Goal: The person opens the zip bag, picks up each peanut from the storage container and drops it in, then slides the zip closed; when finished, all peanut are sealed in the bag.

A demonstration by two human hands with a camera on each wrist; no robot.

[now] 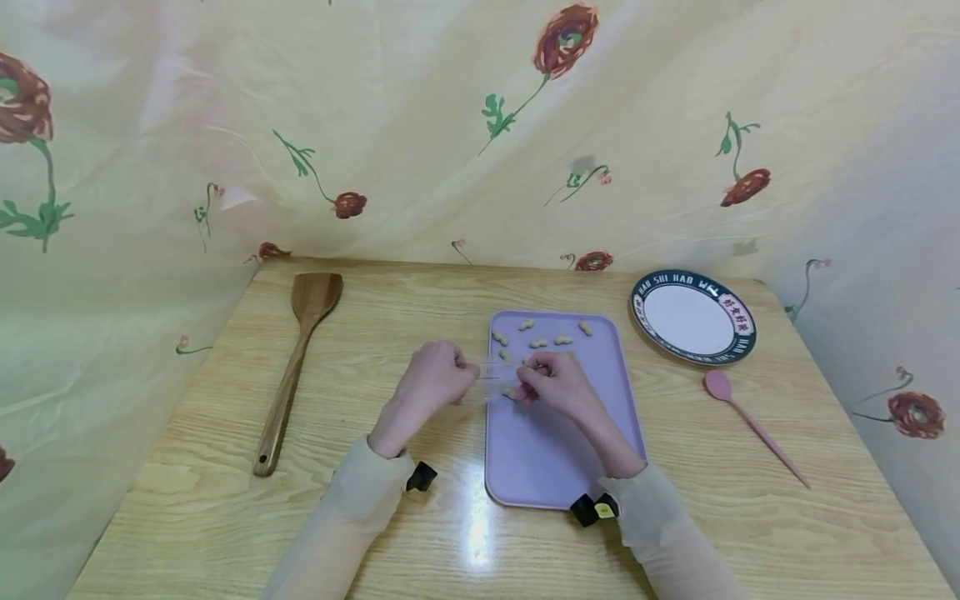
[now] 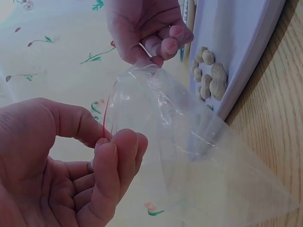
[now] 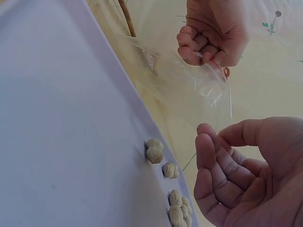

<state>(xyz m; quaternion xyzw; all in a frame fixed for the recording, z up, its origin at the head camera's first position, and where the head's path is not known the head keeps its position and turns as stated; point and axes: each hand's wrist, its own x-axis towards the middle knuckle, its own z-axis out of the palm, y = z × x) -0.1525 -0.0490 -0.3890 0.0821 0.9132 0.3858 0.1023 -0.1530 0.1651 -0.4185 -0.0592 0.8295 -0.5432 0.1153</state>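
Note:
A clear zip-lock bag (image 2: 175, 123) with a red seal line is stretched between both hands, over the left edge of the purple tray. My left hand (image 1: 437, 377) pinches one corner of its mouth between thumb and fingers; the red line runs into that grip in the left wrist view. The opposite end of the mouth is pinched by my right hand (image 1: 553, 382), above the tray (image 1: 551, 458). Nothing shows inside the bag. Several unshelled peanuts (image 1: 562, 340) lie scattered over the tray's far half, some partly hidden behind the right hand.
A wooden spatula (image 1: 291, 375) lies at the table's left. To the right of the tray are a white plate with a dark lettered rim (image 1: 647, 325) and a pink spoon (image 1: 757, 429). A flowered cloth (image 1: 420, 125) hangs behind the wooden table (image 1: 202, 467).

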